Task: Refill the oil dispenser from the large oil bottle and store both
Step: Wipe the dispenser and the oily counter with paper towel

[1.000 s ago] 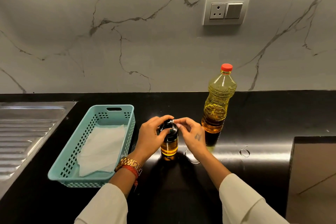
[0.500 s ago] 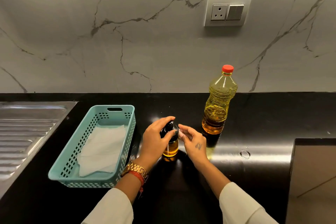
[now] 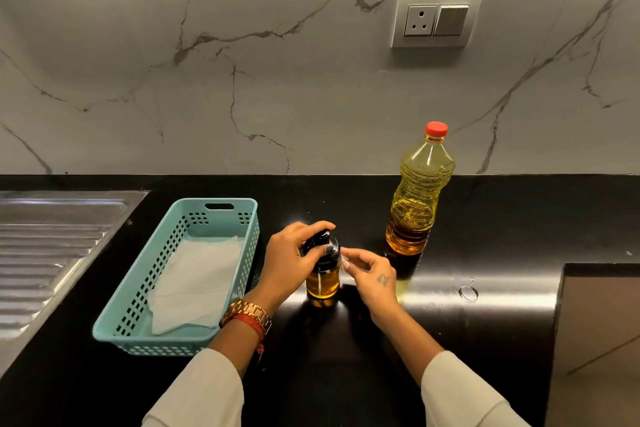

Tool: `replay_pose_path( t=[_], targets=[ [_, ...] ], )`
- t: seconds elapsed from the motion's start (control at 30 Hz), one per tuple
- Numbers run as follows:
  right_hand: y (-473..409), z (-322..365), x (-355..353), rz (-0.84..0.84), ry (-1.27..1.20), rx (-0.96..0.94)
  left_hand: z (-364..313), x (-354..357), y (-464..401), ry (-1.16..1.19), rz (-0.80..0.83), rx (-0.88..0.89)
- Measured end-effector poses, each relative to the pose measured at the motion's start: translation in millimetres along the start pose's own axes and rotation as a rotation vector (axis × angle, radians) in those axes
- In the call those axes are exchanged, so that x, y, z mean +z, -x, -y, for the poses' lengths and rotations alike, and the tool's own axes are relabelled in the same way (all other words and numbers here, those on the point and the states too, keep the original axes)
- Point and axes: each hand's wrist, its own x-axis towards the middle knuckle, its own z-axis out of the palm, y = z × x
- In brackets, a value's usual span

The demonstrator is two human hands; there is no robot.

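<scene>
At the centre of the black countertop (image 3: 346, 374) stands the oil dispenser (image 3: 322, 279), upright, amber oil in its clear lower half and a black pump cap on top. The left hand (image 3: 294, 260) comes in from seven o'clock, forearm angled up across the counter, wrist cocked slightly back, fingers curled over the black cap: the index finger arches across the top, and the thumb, its nail painted dark, presses the cap's near side, so the hand is grasping the cap. A gold watch (image 3: 247, 312) and a red thread band (image 3: 251, 324) sit on that wrist, above a pale sleeve (image 3: 201, 388).

The right hand (image 3: 372, 276) reaches in from five o'clock, palm turned leftward, a small tattoo on its back. Its fingers are bent, and the fingertips (image 3: 346, 258) sit against the dispenser's right shoulder just below the cap; whether they truly pinch it or merely touch it cannot be told, as that spot is blurred.

The large oil bottle (image 3: 417, 194) stands upright at one o'clock from the dispenser, near the back wall, apart from both hands, red cap screwed on, roughly full of yellow oil. At nine o'clock from the dispenser, just beside the left wrist, lies a teal perforated basket (image 3: 138, 302) with a white paper liner (image 3: 194, 284) in its floor. A steel sink drainboard (image 3: 45, 253) lies further along at nine o'clock. A small clear ring (image 3: 468, 293) lies on the counter at three o'clock. A socket plate (image 3: 437, 17) is on the marble wall.
</scene>
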Motion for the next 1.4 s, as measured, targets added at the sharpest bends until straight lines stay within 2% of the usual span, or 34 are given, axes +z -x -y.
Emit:
replay_pose_path(
  t=[0.07, 0.27, 0.43, 0.6, 0.73, 0.83, 0.93, 1.03, 1.13, 1.27, 1.4],
  targets=[
    [-11.7, 8.9, 4.0, 0.019, -0.010, 0.019, -1.1, -1.0, 0.6, 0.006, 0.007, 0.002],
    [-2.8, 24.2, 0.5, -0.038, 0.023, -0.112, -0.4, 1.6, 5.0, -0.028, 0.020, -0.003],
    [31.9, 1.3, -0.9, -0.035, -0.019, -0.030, 0.8, 3.1, 6.2, -0.023, 0.013, 0.003],
    [-0.8, -1.3, 2.8, 0.029, 0.087, 0.056, 2.8, 0.1, 3.1, -0.005, 0.043, 0.025],
    [-4.5, 14.0, 0.7, 0.032, 0.146, -0.006, 3.0, -4.8, 0.1, 0.011, 0.116, 0.015],
    [14.0, 9.0, -2.3, -0.012, 0.089, -0.036, -1.1, -5.3, -0.9, -0.038, 0.148, -0.009],
    [24.7, -6.9, 0.5, -0.020, 0.083, 0.007, -4.1, -0.1, 1.8, -0.074, 0.128, -0.053],
    [9.8, -8.0, 3.9, -0.017, 0.128, 0.054, -6.8, 5.7, 4.5, -0.009, 0.066, -0.083],
    [-8.9, 6.3, 5.7, -0.004, 0.153, 0.010, -7.1, 8.2, 3.1, -0.010, 0.023, -0.066],
    [-14.1, 21.7, 3.1, -0.031, 0.145, -0.095, -3.9, 3.5, -0.2, -0.007, 0.057, -0.080],
    [13.1, 6.2, 0.8, -0.061, 0.053, -0.072, 2.9, -0.9, -1.4, 0.039, 0.100, -0.106]
  ],
)
